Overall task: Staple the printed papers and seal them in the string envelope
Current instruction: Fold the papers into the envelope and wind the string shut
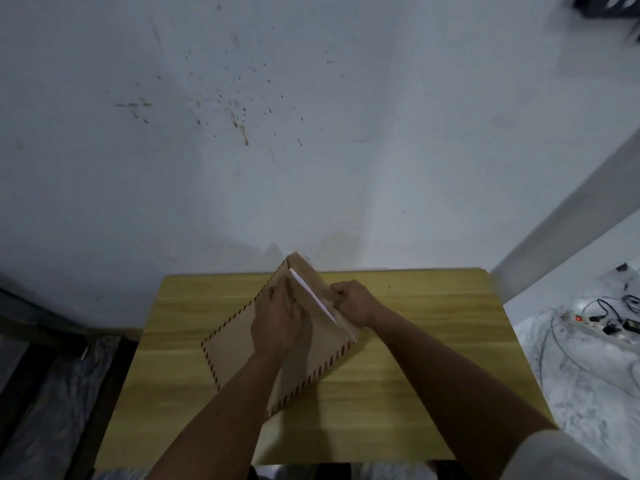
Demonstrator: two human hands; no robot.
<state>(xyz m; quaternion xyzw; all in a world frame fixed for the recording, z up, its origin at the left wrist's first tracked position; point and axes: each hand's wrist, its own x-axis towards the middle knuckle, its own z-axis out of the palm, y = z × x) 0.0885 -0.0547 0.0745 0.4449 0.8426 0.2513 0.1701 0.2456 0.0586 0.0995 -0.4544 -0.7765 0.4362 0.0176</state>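
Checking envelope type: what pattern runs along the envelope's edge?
Red and dark diagonal stripes border the brown envelope, clearest in the head view.

Dim, cool indoor light; soft shadows under forearms on table; wide-angle edge bending; top-right corner motion-blurred.

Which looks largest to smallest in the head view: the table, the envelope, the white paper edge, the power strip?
1. Table
2. Envelope
3 and 4. Paper edge and power strip: similar, too close to rank; the strip lies farther away.
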